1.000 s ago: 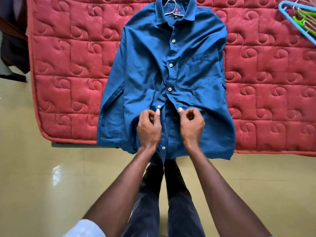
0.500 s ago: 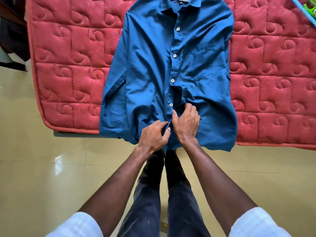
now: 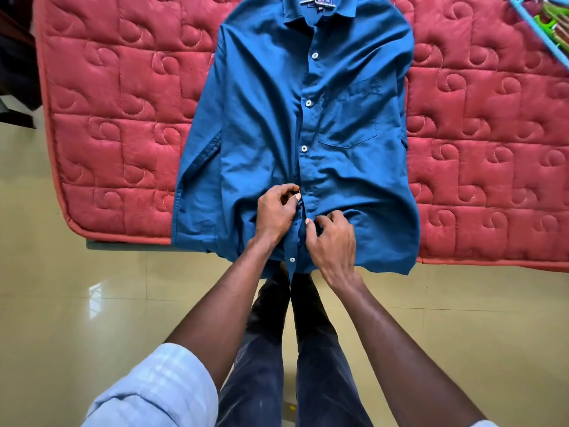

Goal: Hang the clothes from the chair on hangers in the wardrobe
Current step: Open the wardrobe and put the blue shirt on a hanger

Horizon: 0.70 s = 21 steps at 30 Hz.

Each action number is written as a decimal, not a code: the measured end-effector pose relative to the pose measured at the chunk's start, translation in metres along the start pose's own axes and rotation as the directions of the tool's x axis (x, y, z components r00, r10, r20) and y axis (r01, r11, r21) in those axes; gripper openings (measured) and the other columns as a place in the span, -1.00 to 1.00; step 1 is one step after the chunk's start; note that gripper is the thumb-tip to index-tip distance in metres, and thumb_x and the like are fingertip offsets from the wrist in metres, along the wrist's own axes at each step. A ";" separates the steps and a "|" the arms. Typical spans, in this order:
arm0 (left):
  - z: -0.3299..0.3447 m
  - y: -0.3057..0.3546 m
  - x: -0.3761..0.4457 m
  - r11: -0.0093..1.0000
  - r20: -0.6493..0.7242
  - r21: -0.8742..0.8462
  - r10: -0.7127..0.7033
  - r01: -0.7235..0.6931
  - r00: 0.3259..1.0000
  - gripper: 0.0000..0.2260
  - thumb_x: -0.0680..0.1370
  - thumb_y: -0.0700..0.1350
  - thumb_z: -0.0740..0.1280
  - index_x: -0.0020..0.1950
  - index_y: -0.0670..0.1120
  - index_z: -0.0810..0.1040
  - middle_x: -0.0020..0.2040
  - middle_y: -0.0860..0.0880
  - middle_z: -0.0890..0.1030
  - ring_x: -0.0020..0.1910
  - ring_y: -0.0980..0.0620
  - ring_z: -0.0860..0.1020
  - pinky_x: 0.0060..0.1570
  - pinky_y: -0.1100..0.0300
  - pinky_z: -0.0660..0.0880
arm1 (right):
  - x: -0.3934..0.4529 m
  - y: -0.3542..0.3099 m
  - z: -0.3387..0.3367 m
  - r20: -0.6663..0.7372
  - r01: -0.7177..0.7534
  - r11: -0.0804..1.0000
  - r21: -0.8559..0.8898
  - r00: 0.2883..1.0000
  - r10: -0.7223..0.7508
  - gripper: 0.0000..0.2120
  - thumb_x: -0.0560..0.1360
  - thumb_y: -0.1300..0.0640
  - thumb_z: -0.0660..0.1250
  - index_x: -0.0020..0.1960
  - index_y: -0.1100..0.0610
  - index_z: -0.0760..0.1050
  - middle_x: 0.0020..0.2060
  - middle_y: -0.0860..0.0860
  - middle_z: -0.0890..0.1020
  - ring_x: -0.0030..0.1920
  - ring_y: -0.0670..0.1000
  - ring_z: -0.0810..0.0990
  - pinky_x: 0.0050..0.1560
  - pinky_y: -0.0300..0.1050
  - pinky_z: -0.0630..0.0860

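Both hands work at the lower front of a dark blue cotton button-up shirt [image 3: 264, 124], which lies face up and spread across a red quilted mattress [image 3: 123, 118], collar away from the person and hem overhanging the near edge above the tiled floor [image 3: 77, 303]. Three white buttons [image 3: 307, 102] up the placket appear fastened; one near the hem [image 3: 292, 259] is visible and seems loose. Judgement: the cloth is light, soft and limp, creasing readily, so it will sag wherever unsupported; it is best taken by the collar or shoulders, or by the placket edges for buttoning. The left hand [image 3: 275, 212] is closed, fingers curled and pinching the left placket edge, with what looks like a button at its fingertips. The right hand [image 3: 332, 238] is likewise curled, pinching the facing placket edge just beside it. The two hands sit close together but apart. Coloured plastic hangers [image 3: 545, 29] lie at the far right corner of the mattress. Whether a hanger sits inside the collar cannot be determined.
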<state>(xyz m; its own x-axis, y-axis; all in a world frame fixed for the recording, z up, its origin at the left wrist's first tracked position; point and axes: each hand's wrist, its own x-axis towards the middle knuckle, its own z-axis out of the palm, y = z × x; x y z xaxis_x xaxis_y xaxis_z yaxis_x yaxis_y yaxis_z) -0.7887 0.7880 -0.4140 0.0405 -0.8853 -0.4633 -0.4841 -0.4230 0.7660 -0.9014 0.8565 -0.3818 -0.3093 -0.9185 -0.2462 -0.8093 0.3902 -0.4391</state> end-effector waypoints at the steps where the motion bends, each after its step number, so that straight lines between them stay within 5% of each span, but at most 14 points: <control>1: 0.000 -0.001 0.001 1.000 -0.008 -0.016 -0.016 0.016 1.000 -0.88 0.49 -0.18 0.42 0.02 -0.07 0.68 -0.13 0.03 0.66 -0.20 0.19 0.56 -0.09 0.41 0.46 | 0.003 -0.003 -0.002 -0.024 -0.008 0.999 0.039 1.000 0.009 -0.80 0.47 0.07 0.35 -0.16 0.21 0.59 -0.20 0.12 0.53 -0.18 0.17 0.52 -0.10 0.07 0.49; 5: 0.001 0.002 0.005 0.994 0.019 -0.063 -0.085 0.086 0.996 -0.89 0.49 -0.20 0.43 -0.02 -0.06 0.68 -0.19 0.05 0.66 -0.22 0.19 0.57 -0.11 0.39 0.48 | 0.029 -0.019 0.003 -0.059 0.038 0.996 0.078 0.998 -0.033 -0.85 0.44 0.16 0.37 -0.06 0.24 0.56 -0.13 0.16 0.55 -0.13 0.20 0.54 -0.07 0.07 0.49; 8: 0.000 0.002 0.012 0.983 0.066 -0.087 -0.156 0.161 0.986 -0.88 0.52 -0.22 0.37 -0.06 -0.03 0.68 -0.14 0.05 0.68 -0.14 0.08 0.63 0.02 0.18 0.56 | 0.045 -0.025 0.012 0.030 0.062 0.998 -0.003 0.998 -0.062 -0.77 0.41 0.14 0.40 -0.02 0.25 0.52 -0.08 0.20 0.54 -0.08 0.24 0.53 -0.03 0.11 0.49; 14: -0.003 0.008 0.019 0.954 0.107 -0.104 -0.270 0.281 0.957 -0.80 0.43 -0.20 0.29 -0.26 0.05 0.65 -0.32 0.08 0.66 -0.36 0.08 0.54 -0.18 0.10 0.53 | 0.056 -0.029 0.012 0.162 0.003 0.998 -0.057 0.987 0.006 -0.73 0.44 0.15 0.34 0.09 0.26 0.45 0.07 0.20 0.50 0.08 0.22 0.47 0.09 0.08 0.42; 18: -0.001 0.009 0.019 0.958 0.075 -0.096 -0.265 0.272 0.961 -0.92 0.41 -0.12 0.40 -0.22 -0.03 0.70 -0.38 0.08 0.63 -0.40 0.12 0.50 -0.20 0.12 0.52 | 0.059 -0.025 0.009 0.147 -0.018 1.000 0.017 0.989 0.015 -0.77 0.43 0.30 0.24 0.08 0.30 0.50 0.02 0.22 0.53 0.04 0.25 0.50 0.04 0.08 0.39; 21: 0.000 0.010 0.018 0.966 0.055 -0.069 -0.246 0.249 0.968 -0.93 0.42 -0.09 0.50 -0.19 -0.08 0.69 -0.31 0.01 0.68 -0.38 0.14 0.53 -0.20 0.15 0.54 | 0.061 -0.020 0.005 0.144 -0.163 0.972 0.168 0.980 0.140 -0.79 0.49 0.26 0.25 0.06 0.22 0.60 -0.01 0.15 0.59 0.03 0.18 0.55 0.00 -0.03 0.39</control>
<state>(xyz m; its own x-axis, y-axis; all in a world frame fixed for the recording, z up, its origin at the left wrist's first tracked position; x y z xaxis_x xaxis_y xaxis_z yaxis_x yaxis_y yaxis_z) -0.7923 0.7683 -0.4144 0.1101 -0.7423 -0.6610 -0.3970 -0.6426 0.6554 -0.9015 0.7928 -0.3928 -0.3444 -0.8362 -0.4267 -0.6525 0.5401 -0.5316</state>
